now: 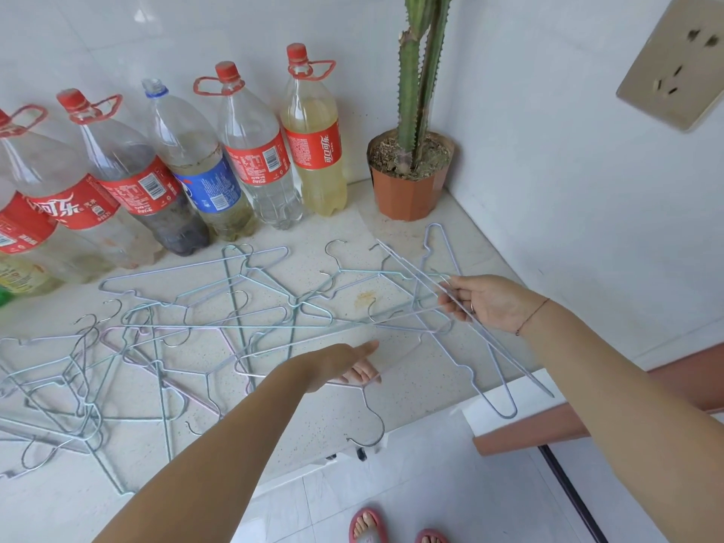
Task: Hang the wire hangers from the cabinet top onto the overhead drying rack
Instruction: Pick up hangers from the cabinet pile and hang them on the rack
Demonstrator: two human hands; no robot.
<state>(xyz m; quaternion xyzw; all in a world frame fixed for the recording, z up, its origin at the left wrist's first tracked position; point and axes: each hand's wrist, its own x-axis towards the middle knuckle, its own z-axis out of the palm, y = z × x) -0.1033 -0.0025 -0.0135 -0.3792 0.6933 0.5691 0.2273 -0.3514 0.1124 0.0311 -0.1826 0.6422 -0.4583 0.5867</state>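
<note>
Left hand (pixel 341 366) with straight fingers over scattered wire hangers (pixel 235 327) on surface (pixel 391 397), right hand (pixel 489 303) at 3 o'clock pinching lifted hangers (pixel 507 416)

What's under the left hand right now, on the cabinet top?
A wire hanger lies under the left hand, its hook pointing toward the front edge of the cabinet top. The hand covers the hanger's neck, so I can't tell whether the fingers grip it.

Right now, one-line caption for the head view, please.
Right hand grips a bundle of wire hangers over the cabinet top while the left hand touches another hanger near the front edge.
</note>
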